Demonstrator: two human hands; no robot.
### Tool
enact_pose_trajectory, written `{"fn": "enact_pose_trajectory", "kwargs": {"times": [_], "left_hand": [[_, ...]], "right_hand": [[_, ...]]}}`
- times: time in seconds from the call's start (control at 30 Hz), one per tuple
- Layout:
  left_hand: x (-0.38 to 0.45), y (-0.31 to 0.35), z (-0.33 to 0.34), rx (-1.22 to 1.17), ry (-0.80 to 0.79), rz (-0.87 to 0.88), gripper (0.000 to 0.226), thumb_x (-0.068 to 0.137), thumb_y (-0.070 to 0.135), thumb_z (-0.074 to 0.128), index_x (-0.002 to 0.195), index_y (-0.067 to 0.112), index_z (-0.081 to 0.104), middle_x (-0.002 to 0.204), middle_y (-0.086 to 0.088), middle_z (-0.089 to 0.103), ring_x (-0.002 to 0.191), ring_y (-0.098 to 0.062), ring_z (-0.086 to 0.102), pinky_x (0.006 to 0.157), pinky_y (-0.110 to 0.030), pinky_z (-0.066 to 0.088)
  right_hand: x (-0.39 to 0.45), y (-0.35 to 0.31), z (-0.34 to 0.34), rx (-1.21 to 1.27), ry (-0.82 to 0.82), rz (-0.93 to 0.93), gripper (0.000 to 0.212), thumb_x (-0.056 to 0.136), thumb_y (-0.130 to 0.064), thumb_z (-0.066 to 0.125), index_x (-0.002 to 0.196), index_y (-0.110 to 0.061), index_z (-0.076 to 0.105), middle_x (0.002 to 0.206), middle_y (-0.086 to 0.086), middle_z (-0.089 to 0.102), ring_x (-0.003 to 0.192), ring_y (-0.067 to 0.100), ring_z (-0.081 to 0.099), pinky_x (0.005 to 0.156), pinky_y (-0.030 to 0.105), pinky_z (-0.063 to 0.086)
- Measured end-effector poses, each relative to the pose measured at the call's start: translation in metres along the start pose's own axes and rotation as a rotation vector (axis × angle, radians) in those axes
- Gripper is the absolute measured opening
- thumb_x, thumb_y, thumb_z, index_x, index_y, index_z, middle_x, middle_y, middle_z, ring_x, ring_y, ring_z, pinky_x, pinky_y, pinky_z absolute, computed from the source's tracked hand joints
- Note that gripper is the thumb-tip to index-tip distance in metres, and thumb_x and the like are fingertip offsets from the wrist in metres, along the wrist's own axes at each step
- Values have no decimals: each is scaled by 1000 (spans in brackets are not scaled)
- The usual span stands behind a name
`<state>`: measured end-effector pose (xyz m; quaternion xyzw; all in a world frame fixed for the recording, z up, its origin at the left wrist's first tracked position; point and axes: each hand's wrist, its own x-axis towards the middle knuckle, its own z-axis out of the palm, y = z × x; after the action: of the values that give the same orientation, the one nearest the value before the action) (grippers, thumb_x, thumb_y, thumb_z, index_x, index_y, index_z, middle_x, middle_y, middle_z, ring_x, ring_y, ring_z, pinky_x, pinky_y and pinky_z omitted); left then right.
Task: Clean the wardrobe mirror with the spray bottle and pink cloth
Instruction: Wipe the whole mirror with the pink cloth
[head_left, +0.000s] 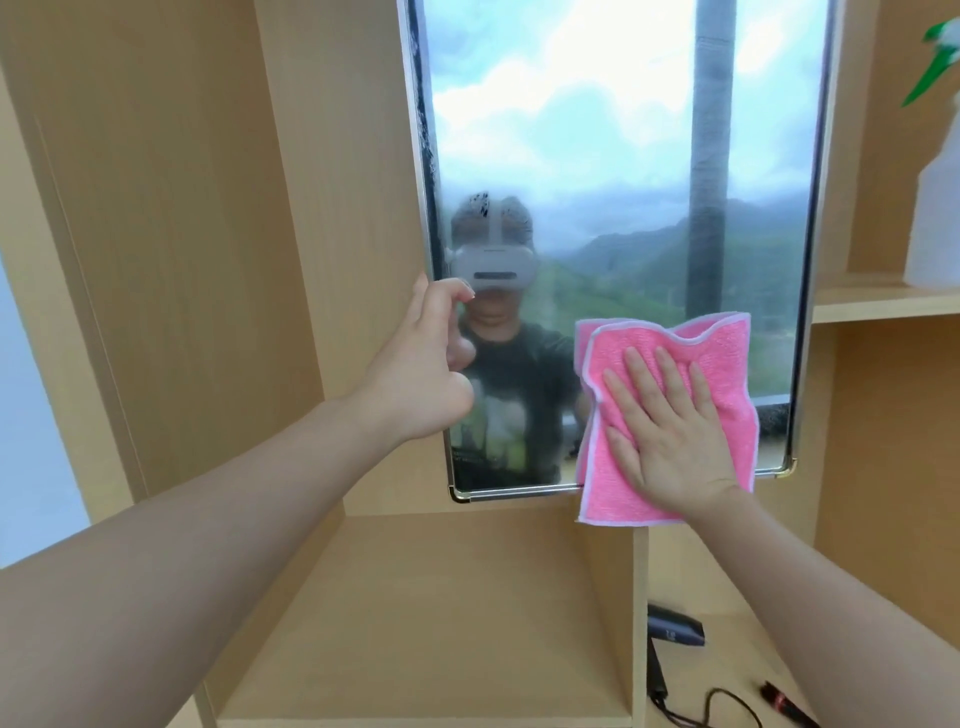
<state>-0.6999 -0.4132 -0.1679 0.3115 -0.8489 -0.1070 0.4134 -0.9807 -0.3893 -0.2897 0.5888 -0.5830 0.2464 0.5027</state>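
The tall wardrobe mirror fills the middle of the view, with a misty film over its glass. My right hand presses the pink cloth flat against the mirror's lower right part with straight fingers. The cloth hangs a little past the mirror's bottom edge. My left hand grips the mirror's left edge, fingers curled round the frame. The white spray bottle with a green trigger stands on a shelf at the far right, apart from both hands.
Light wooden wardrobe panels and shelves surround the mirror. Below it an open compartment has a wooden floor. At the lower right lie a dark device, a black cable and a small red-tipped item.
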Motion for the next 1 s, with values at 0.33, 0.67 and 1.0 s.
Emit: {"fn": "enact_pose_trajectory", "kwargs": {"times": [0.33, 0.67, 1.0], "left_hand": [[2, -2, 1, 106, 8, -4, 75, 65, -8, 42, 117, 44, 28, 155, 1, 17, 119, -5, 35, 87, -42, 50], [3, -6, 1, 117, -34, 12, 73, 61, 0, 40, 113, 49, 23, 155, -7, 21, 123, -6, 33, 94, -36, 46], [1, -8, -1, 58, -46, 6, 77, 55, 5, 36, 121, 43, 27, 142, -8, 35, 110, -12, 46, 97, -35, 43]], "right_hand": [[-24, 73, -13, 49, -116, 229, 64, 98, -48, 10, 152, -13, 12, 160, 7, 4, 148, 24, -7, 120, 43, -5], [-13, 27, -9, 144, -37, 524, 69, 95, -40, 18, 152, -4, 4, 158, 24, 2, 145, 43, 1, 118, 55, 1], [31, -117, 4, 182, -22, 287, 70, 94, -44, 28, 148, 0, 17, 155, 21, 11, 145, 45, 2, 117, 56, 3]]}}
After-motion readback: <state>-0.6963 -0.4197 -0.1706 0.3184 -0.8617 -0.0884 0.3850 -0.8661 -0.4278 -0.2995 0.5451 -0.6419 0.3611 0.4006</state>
